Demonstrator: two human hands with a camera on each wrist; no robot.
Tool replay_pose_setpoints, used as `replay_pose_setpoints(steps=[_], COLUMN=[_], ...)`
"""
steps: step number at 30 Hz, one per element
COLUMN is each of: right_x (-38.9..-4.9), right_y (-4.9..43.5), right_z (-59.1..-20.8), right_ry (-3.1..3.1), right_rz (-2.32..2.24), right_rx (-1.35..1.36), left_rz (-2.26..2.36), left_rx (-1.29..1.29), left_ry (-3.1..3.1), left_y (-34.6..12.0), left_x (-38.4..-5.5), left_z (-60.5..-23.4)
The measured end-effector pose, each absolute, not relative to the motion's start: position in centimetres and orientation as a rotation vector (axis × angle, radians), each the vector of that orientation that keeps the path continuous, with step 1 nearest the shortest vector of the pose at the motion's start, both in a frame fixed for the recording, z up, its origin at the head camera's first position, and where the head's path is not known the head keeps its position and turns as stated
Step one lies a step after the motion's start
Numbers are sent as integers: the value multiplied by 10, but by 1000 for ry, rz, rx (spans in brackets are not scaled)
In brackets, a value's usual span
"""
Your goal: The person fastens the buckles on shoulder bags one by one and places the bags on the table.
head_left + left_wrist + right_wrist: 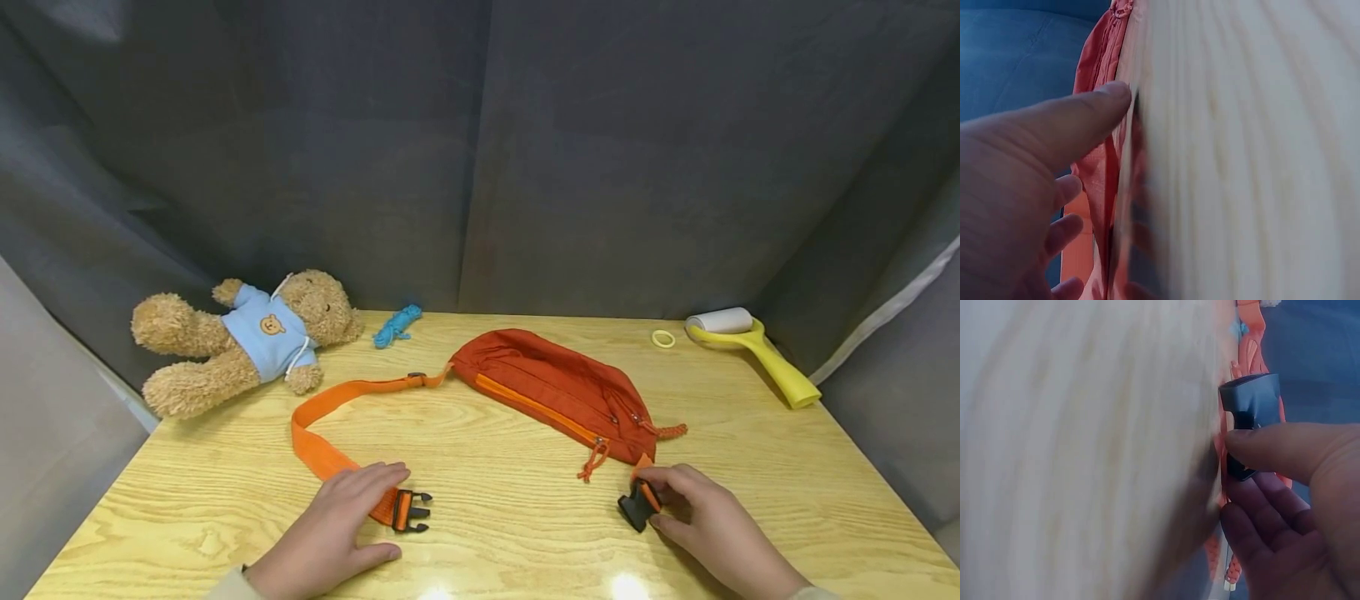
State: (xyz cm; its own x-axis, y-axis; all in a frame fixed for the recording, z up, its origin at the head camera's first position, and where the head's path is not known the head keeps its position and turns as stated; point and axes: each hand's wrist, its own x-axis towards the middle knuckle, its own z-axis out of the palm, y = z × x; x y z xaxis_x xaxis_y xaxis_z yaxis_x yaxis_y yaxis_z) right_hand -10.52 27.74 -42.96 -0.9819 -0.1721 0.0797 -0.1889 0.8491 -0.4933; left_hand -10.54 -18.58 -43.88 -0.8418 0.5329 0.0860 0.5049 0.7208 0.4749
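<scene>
A red-orange waist bag (551,387) lies on the wooden table, its orange strap (315,446) curving out to the left. At the strap's end sits the black pronged half of a buckle (410,511), prongs facing right. My left hand (330,529) lies over the strap just left of those prongs, fingers relaxed and thumb apart. The black socket half of the buckle (636,507), on the bag's right end, is pinched between the thumb and fingers of my right hand (712,521). In the right wrist view, the thumb presses the socket's (1250,400) side.
A teddy bear (262,333) in a blue top lies at the back left, beside a bundle of blue cord (397,325). Back right are a small yellow ring (663,338) and a lint roller (776,362) with a yellow handle. Dark curtains (480,158) hang behind the table.
</scene>
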Motion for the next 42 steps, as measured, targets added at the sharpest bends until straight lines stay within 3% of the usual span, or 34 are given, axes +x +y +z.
replay_pose_setpoints(steps=[42], right_x=[-106], right_y=[253], right_z=[-434], right_ry=[-2793], right_rz=[1133], right_rx=[360], left_rz=[655], left_rx=[877], left_ry=[2890], left_y=[-166], left_x=[-110], left_z=[-437])
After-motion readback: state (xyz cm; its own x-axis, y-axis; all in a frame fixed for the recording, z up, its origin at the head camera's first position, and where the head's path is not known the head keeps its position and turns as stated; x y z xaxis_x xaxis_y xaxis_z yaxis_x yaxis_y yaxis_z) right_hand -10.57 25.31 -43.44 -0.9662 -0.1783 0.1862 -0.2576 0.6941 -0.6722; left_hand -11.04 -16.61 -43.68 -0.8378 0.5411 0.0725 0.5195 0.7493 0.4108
